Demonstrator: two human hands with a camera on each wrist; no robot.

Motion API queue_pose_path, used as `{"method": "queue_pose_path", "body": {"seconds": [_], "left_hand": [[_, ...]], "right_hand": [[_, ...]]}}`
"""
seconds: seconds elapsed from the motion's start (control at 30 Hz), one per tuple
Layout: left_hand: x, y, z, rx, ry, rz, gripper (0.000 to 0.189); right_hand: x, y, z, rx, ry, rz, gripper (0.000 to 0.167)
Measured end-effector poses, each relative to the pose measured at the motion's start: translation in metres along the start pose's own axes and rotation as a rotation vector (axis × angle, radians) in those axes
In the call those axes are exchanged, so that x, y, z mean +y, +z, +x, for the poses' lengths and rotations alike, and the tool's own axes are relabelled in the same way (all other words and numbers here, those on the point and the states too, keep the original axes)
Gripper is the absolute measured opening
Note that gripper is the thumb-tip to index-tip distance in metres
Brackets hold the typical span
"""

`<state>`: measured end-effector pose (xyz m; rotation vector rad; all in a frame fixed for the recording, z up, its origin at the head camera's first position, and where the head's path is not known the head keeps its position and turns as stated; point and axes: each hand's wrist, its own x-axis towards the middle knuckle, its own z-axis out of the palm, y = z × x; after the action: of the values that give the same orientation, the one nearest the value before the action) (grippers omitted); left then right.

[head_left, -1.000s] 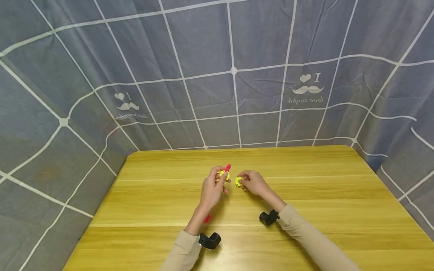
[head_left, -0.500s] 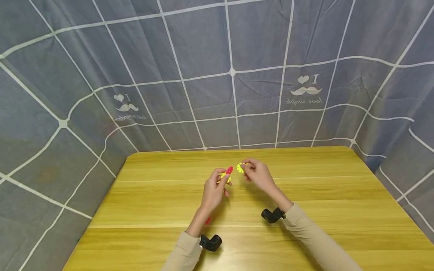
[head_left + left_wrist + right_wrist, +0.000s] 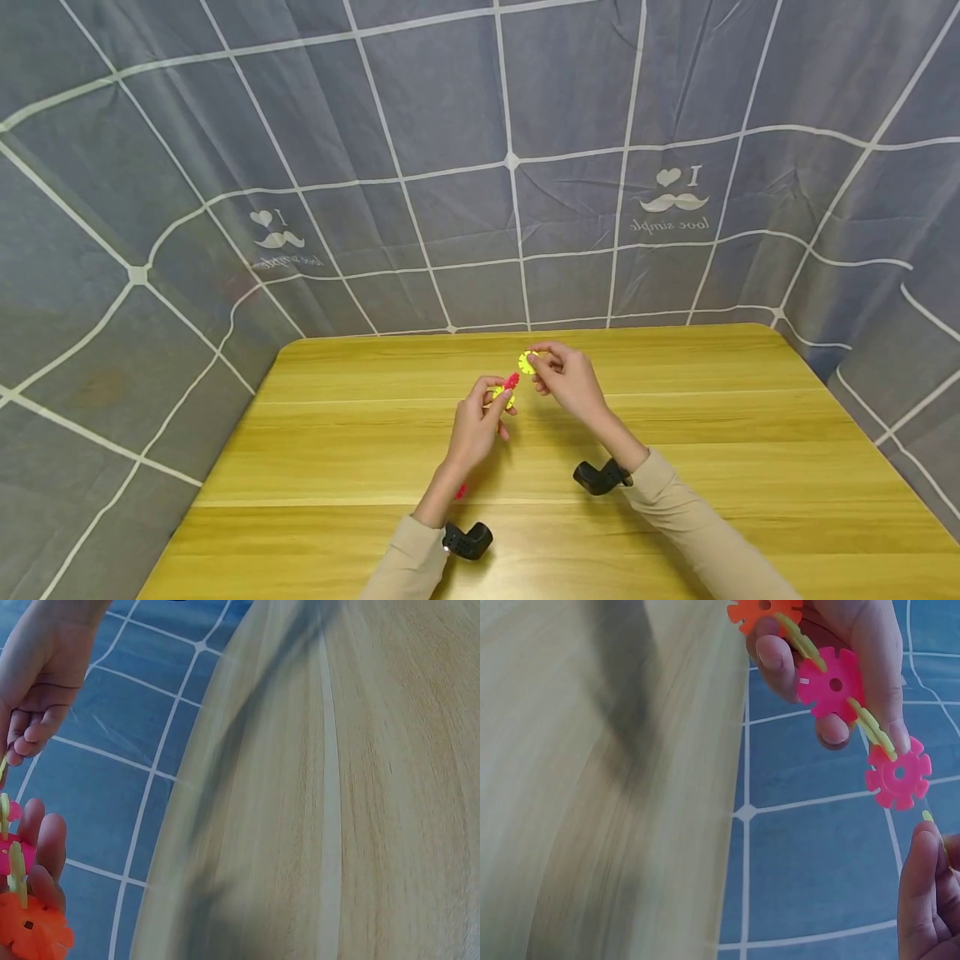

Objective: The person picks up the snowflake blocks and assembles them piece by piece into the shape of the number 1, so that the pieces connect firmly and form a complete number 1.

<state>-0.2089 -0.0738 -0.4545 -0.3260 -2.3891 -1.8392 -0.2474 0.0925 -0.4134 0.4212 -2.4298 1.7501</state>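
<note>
My left hand (image 3: pixel 472 429) holds a chain of interlocking notched plastic discs. In the right wrist view the chain runs from an orange disc (image 3: pixel 751 610) through a yellow disc (image 3: pixel 801 641), a middle pink disc (image 3: pixel 831 684) and another yellow disc (image 3: pixel 873 729) to an end pink disc (image 3: pixel 899 773). My right hand (image 3: pixel 573 383) pinches a loose yellow disc (image 3: pixel 527 362) between thumb and fingers. Edge-on in the right wrist view, that disc sits just off the end pink disc, with a small gap. The left fingers partly cover the chain.
A pink piece (image 3: pixel 461 492) shows beside my left forearm, mostly hidden; whether it joins the chain I cannot tell. Both hands are above a wood-grain table (image 3: pixel 675 400). A grey curtain with white lines (image 3: pixel 570 208) surrounds its back and sides.
The right hand has moved up and away from me with the yellow disc, then slightly left towards the chain's pink end. The left hand has shifted slightly right, still holding the chain.
</note>
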Motion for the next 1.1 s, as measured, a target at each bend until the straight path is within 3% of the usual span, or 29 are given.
{"method": "queue_pose_path", "body": {"seconds": [0.4,0.63,0.93,1.1], "left_hand": [[0.003,0.004,0.0,0.004,0.002,0.032,0.027],[0.004,0.005,0.0,0.012,-0.003,0.051,0.024],[0.007,0.008,-0.003,0.023,0.029,0.199,0.025],[0.007,0.011,-0.004,0.036,0.034,0.232,0.025]], "right_hand": [[-0.001,0.001,-0.003,-0.003,-0.026,-0.035,0.021],[-0.002,0.001,-0.004,0.004,-0.058,-0.121,0.02],[0.002,0.001,-0.005,0.022,-0.11,-0.138,0.017],[0.004,0.001,-0.007,0.026,-0.107,-0.099,0.016]]}}
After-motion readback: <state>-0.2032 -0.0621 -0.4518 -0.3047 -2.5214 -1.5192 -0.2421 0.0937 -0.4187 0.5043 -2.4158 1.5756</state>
